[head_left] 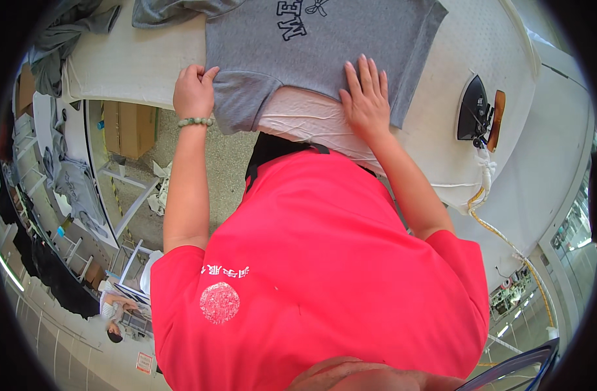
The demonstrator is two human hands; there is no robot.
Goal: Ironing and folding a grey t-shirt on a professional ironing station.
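Note:
A grey short-sleeved sweatshirt (331, 55) with dark lettering lies spread over a pale padded ironing board (487, 39). My left hand (195, 90), a beaded bracelet at its wrist, pinches the garment's edge near the left sleeve, which hangs over the board's near side. Flat on the fabric near the hem lies my right hand (367, 98), fingers stretched out. To the right of it a black iron (473, 111) with a brown handle rests on the board, its cord wrapped in white cloth.
More grey garments (57, 49) hang at the board's far left. A cardboard box (134, 127) stands on the floor below. The iron's yellow cord (500, 231) runs down at the right. Another person (114, 306) is in the distance at lower left.

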